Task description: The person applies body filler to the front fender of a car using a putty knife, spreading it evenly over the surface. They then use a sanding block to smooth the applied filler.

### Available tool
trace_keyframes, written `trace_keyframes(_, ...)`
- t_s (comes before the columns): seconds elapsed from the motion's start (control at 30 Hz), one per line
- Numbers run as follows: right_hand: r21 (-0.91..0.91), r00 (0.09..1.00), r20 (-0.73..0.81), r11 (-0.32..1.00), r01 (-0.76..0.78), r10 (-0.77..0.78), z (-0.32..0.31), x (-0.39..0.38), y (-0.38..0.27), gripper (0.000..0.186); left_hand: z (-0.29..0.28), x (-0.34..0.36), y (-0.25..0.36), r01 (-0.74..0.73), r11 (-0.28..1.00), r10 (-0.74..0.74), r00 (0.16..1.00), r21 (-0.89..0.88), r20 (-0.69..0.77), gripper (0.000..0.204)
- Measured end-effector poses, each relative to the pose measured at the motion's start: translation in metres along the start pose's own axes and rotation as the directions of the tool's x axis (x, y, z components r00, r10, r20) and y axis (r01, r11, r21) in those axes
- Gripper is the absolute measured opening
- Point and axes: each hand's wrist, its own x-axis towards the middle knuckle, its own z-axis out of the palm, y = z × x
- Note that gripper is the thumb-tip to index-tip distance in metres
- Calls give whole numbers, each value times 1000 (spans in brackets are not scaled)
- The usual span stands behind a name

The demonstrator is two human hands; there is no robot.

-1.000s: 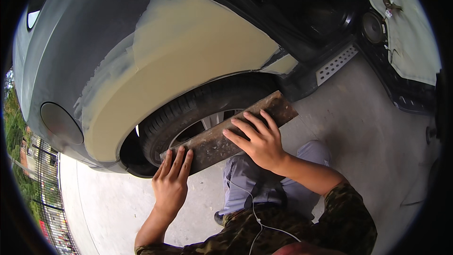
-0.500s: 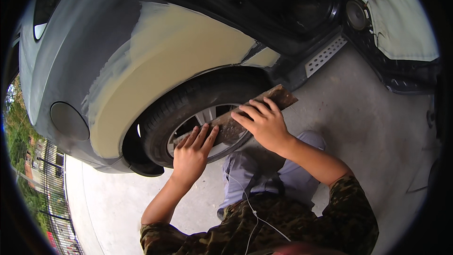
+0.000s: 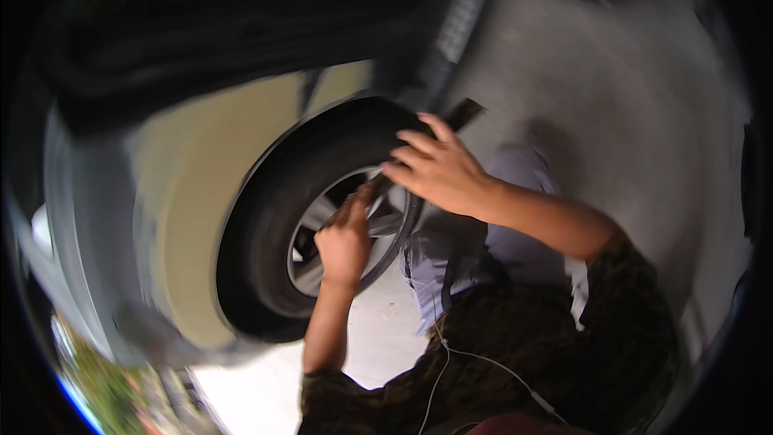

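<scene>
1. Beside the car's wheel arch, crouching low over a pale concrete floor (image 3: pixel 628 113), with the whole view smeared by motion blur.
2. Resting the right hand (image 3: pixel 439 165) flat on a long, dark sanding board (image 3: pixel 463 115), fingers spread and laid over its upper part; only the board's far tip showing past the fingertips, close to the sill of the car.
3. Holding the left hand (image 3: pixel 345 240) lower on the same board, fingers drawn together and curled; whether gripping it or only pressing on it, cannot tell through the blur.
4. Keeping the board slanted across the front of the black tyre (image 3: pixel 266 209), running from the silver spoked rim (image 3: pixel 322 217) up toward the rear edge of the arch; most of its length hidden under the two hands.
5. Showing a broad patch of pale yellow filler (image 3: pixel 201 193) on the grey car body (image 3: pixel 88 209) just left of the tyre, curving round the arch.
6. Wearing a camouflage-patterned top (image 3: pixel 564 354) with short sleeves, both forearms bare, and bluish-grey trousers (image 3: pixel 499 242) on the bent knees beneath the right arm.
7. Trailing a thin white cable (image 3: pixel 475 358) across the chest.
</scene>
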Motion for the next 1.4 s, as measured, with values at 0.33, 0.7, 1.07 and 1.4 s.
trace_keyframes(0.33, 599, 78, -80, 110, -793, 994, 34, -330, 82, 22, 151, 115, 68, -44, 189, -535, 833, -981, -140, 39)
trace_keyframes(0.7, 630, -990, 70, -775, -50, 121, 109, -627, -47, 74, 207, 128, 181, -3, -195, -93, 996, -981, 16, 51)
trace_keyframes(1.07, 881, -925, 272, -318, 350, -265, 157, -647, -1, 54, 207, 88, 141, 85, -241, -142, 982, -967, 122, 47)
trace_keyframes(1.4, 922, -879, 238, -190, 338, -413, 173, -672, -3, 37, 194, 65, 128, 25, -217, -175, 982, -976, 64, 43)
